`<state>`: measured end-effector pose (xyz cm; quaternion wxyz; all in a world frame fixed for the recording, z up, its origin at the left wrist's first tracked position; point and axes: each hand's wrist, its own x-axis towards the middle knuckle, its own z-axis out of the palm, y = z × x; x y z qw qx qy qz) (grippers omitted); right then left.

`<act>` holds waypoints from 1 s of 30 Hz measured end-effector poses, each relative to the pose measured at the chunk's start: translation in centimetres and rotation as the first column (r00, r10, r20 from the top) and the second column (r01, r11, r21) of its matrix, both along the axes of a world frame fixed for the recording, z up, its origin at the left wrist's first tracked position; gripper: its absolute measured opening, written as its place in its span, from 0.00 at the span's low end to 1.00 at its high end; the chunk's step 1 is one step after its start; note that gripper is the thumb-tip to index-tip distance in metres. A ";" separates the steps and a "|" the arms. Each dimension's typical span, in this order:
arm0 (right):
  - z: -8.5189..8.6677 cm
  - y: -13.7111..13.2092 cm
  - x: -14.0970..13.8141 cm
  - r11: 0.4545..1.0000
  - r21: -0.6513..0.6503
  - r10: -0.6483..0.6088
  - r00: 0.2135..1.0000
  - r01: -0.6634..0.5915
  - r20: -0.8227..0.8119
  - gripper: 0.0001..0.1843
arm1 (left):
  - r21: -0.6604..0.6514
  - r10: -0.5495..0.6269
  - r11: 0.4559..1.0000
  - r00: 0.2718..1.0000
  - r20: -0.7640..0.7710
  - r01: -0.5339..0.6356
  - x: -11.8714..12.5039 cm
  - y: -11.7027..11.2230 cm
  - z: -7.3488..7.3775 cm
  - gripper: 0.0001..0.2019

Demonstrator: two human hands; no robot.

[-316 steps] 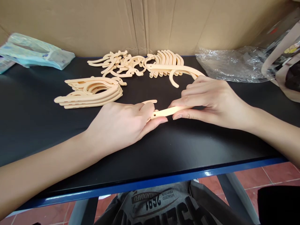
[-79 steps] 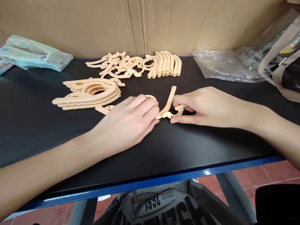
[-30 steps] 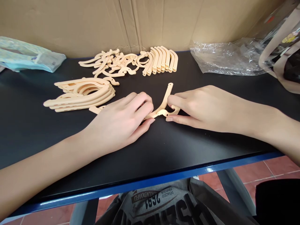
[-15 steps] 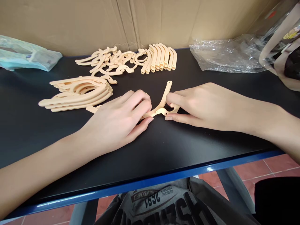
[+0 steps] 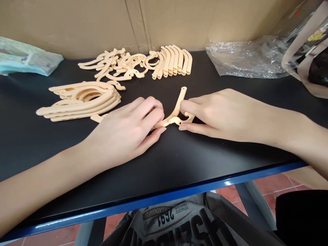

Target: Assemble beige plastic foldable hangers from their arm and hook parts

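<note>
On a black table [image 5: 179, 160] my two hands meet over cream plastic hanger parts. My left hand [image 5: 128, 131] is closed, fingers pressing down on one curved hanger arm [image 5: 98, 118] whose end sticks out to the left. My right hand [image 5: 217, 114] pinches the hook-shaped hanger piece [image 5: 176, 112] between thumb and fingers; its thin arm points up and away. The two pieces touch between my fingertips.
A stack of assembled hangers [image 5: 79, 102] lies at the left. Loose hook pieces [image 5: 120, 66] and a row of arm pieces [image 5: 174, 63] sit at the back. A blue packet [image 5: 25, 59] is far left, a crumpled clear bag [image 5: 246, 59] at the right, cardboard [image 5: 164, 24] behind.
Over the last second the hands have kept their grip on the two pieces; the view has drifted slightly. Ten seconds ago the pieces were held straight between the hands.
</note>
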<state>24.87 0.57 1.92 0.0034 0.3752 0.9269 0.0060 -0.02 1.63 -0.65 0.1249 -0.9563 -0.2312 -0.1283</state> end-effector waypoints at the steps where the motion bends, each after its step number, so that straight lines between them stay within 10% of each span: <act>1: 0.0 0.0 0.0 1.000 0.003 0.002 1.000 -0.002 -0.001 0.16 | 0.000 0.000 1.000 1.000 0.000 0.000 0.0 0.0 0.0 0.10; 30: -0.1 -0.3 0.3 0.996 0.083 0.007 0.998 -0.012 0.062 0.19 | -0.021 0.082 0.996 0.994 -0.078 -0.084 0.1 -0.2 0.3 0.16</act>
